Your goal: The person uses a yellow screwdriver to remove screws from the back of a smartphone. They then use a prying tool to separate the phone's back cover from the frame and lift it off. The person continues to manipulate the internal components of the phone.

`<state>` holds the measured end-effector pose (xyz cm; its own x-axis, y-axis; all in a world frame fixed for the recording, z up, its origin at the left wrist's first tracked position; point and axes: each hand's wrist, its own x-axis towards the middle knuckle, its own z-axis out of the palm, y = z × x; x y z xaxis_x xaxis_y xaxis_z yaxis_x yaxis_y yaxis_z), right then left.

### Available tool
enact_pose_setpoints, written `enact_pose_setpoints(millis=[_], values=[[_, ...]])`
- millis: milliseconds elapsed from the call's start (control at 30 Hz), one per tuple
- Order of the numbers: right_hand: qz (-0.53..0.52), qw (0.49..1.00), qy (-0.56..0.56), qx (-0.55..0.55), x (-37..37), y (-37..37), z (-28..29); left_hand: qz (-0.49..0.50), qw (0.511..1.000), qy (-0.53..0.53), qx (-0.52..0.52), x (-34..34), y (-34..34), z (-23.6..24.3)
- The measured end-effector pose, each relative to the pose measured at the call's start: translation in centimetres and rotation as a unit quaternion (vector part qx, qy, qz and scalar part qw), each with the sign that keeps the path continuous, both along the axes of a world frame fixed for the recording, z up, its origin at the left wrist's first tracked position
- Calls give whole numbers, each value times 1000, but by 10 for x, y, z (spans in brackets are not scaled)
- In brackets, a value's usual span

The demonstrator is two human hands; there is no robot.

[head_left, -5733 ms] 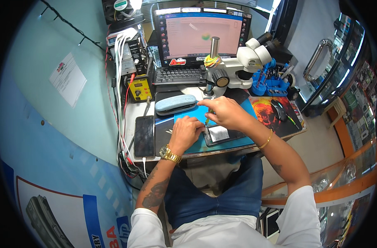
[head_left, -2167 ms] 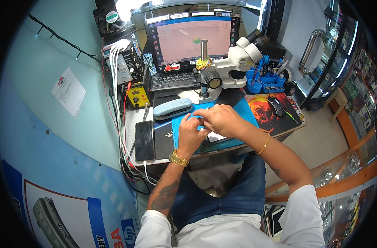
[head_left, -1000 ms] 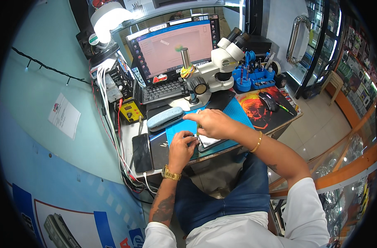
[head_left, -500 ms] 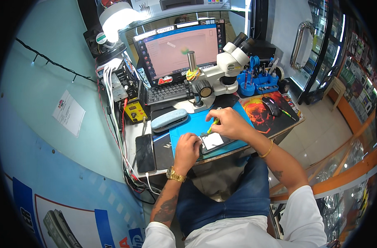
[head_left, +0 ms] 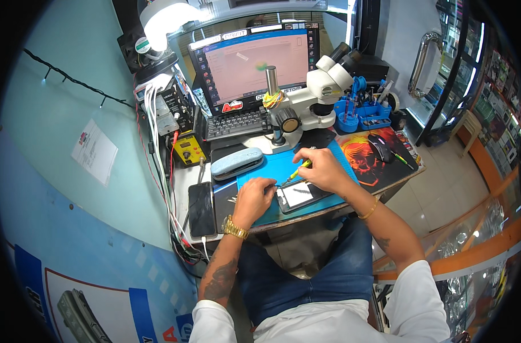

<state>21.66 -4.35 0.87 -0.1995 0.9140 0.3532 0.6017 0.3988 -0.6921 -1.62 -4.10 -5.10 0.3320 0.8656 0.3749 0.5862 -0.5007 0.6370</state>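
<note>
Right hand (head_left: 324, 170) has its fingers pinched round a thin yellow-green tool (head_left: 297, 170), tip down at the opened phone (head_left: 297, 196) lying flat on the blue rubbery mat (head_left: 272, 166). Left hand (head_left: 253, 197) rests curled just beside the phone's edge, gripping nothing I can make out. Blue plastic organiser (head_left: 363, 116) behind holds upright tools.

Two hands, left (head_left: 253, 197) and right (head_left: 323, 170), over one opened phone (head_left: 299, 196); one yellow-handled tool (head_left: 297, 170), one microscope (head_left: 312, 100), one monitor (head_left: 255, 63), one keyboard (head_left: 237, 123), a second phone (head_left: 202, 208), one mouse (head_left: 381, 147)
</note>
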Motion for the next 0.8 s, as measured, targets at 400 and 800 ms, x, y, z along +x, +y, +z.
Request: enact_pose_setpoints(millis=[400, 800], values=[[-14, 993, 92, -77, 15, -5, -33, -10, 1000, 6, 27, -4, 2, -10], [44, 999, -18, -2, -12, 0, 5, -19, 999, 1, 45, -2, 2, -11]])
